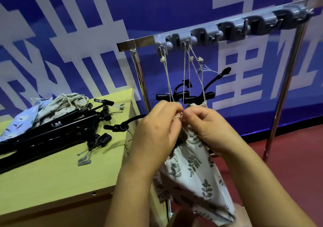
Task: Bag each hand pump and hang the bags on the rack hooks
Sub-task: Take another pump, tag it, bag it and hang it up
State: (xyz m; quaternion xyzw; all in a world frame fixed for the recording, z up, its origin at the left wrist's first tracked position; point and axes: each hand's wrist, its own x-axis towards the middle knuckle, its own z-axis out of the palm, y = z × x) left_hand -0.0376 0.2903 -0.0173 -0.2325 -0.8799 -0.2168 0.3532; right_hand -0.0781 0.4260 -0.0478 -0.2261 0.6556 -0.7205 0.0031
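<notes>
A white drawstring bag with a green leaf print (194, 179) hangs in front of me below the rack. My left hand (155, 132) and my right hand (208, 127) meet at its gathered mouth, both pinching the top edge and cord. Thin cords (187, 73) run up to the grey hook strip (227, 29) on the metal rack. Black pump handles and hoses (197, 94) stick up behind my hands from hung bags. Several black hand pumps (57, 132) lie piled on the green table (52, 179).
Empty patterned bags (52, 106) lie heaped at the table's far left. Small grey fittings (85, 160) are scattered near the pumps. The rack's chrome legs (284, 90) stand on a red floor before a blue wall. Hooks further right on the strip hold nothing.
</notes>
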